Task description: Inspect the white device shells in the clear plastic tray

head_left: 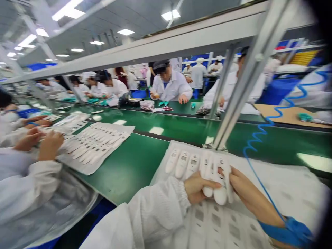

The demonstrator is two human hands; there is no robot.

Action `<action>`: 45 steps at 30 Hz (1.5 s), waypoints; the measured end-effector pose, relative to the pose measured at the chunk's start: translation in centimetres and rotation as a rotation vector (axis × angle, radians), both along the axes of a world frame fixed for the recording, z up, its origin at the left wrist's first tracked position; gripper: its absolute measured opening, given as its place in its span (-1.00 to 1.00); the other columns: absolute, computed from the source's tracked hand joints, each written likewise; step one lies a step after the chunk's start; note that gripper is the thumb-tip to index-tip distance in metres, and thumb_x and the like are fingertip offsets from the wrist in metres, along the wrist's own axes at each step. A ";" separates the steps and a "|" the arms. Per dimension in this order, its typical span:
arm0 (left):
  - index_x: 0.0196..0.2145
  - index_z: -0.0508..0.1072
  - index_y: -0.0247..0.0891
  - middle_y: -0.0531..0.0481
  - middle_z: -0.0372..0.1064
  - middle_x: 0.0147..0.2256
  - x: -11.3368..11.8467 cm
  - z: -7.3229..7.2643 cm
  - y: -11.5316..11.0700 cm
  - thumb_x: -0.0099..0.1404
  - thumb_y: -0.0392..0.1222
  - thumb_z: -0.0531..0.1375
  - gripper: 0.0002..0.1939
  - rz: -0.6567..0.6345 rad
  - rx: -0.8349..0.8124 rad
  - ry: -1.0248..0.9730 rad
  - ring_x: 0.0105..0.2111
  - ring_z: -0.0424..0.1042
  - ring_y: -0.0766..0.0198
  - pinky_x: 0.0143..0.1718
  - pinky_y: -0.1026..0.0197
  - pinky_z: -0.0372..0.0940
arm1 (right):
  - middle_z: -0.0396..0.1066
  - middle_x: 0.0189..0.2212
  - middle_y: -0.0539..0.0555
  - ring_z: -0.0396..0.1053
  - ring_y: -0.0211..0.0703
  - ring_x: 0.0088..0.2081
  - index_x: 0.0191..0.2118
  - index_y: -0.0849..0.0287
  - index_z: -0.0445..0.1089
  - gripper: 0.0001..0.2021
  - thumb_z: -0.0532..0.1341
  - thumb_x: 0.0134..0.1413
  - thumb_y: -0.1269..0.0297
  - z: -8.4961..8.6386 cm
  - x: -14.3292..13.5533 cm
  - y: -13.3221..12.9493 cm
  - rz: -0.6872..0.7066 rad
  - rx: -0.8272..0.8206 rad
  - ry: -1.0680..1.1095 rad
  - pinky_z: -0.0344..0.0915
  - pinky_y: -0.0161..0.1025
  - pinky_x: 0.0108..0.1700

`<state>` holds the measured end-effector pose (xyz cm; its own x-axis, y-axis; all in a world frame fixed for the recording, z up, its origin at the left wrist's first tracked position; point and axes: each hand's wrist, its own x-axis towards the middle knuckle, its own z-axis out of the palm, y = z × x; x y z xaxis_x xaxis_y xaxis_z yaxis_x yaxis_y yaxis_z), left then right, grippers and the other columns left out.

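Casings (pixel 216 180) bunched upright on sheet (pixel 285 193), right of three already laid flat (pixel 183 164). My left hand (pixel 197 188) and right hand (pixel 245 192) both closed round bunch (row barely begun). Most of sheet bare; green surface (pixel 135 166) beyond.

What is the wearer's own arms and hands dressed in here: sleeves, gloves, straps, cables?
Both hands are bare, no gloves. The left hand comes out of a white coat sleeve with an elastic ribbed cuff. The right hand has a blue wrist strap with a coiled blue cord.
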<state>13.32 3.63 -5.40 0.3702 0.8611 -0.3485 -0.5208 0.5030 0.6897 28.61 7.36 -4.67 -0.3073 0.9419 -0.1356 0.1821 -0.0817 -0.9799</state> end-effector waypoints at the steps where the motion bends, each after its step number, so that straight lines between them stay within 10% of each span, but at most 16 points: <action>1: -0.16 0.48 -0.30 -0.12 0.44 -0.25 0.0 0.0 0.0 -0.25 -0.29 0.44 -0.40 0.003 0.004 0.007 -0.33 0.41 0.20 -0.40 0.21 0.34 | 0.48 -0.29 0.12 0.40 0.04 -0.23 -0.22 0.17 0.47 -0.68 0.23 -0.11 0.11 0.4 -0.1 -0.2 -0.008 -0.025 -0.001 0.34 -0.15 -0.20; 17: 0.07 0.34 -0.31 -0.23 0.33 0.04 -1.0 0.9 0.5 0.32 -0.04 0.07 -0.56 -0.161 -0.048 -0.126 0.00 0.36 0.00 -0.09 0.02 0.35 | 0.45 -0.43 0.06 0.35 -0.18 -0.43 -0.23 0.22 0.45 -0.68 0.31 -0.09 0.12 -0.3 0.3 -0.5 -0.090 -0.381 0.291 0.28 -0.31 -0.41; 35: -0.14 0.46 -0.32 -0.15 0.48 -0.18 -1.4 0.2 0.3 -0.07 -0.46 0.32 -0.54 -0.136 0.002 -0.040 -0.19 0.45 0.09 -0.17 0.10 0.36 | 0.49 -0.34 0.09 0.38 -0.19 -0.38 -0.26 0.21 0.51 -0.67 0.35 -0.16 0.10 -0.2 1.0 0.0 -0.239 -0.359 0.284 0.30 -0.34 -0.41; 45: -0.09 0.43 -0.28 -0.13 0.49 -0.18 -1.5 0.3 0.5 -0.20 -0.55 0.14 -0.37 -0.183 0.025 -0.149 -0.15 0.44 0.01 -0.07 -0.06 0.31 | 0.47 -0.41 0.01 0.30 -0.29 -0.48 -0.34 0.18 0.51 -0.78 0.27 -0.19 0.23 0.8 0.7 -0.2 -0.248 -0.365 0.239 0.21 -0.40 -0.51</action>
<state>11.84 4.16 -5.12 0.5667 0.7825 -0.2581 -0.5191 0.5823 0.6257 29.36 7.13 -3.83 -0.1431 0.8948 -0.4229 -0.1126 -0.4393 -0.8913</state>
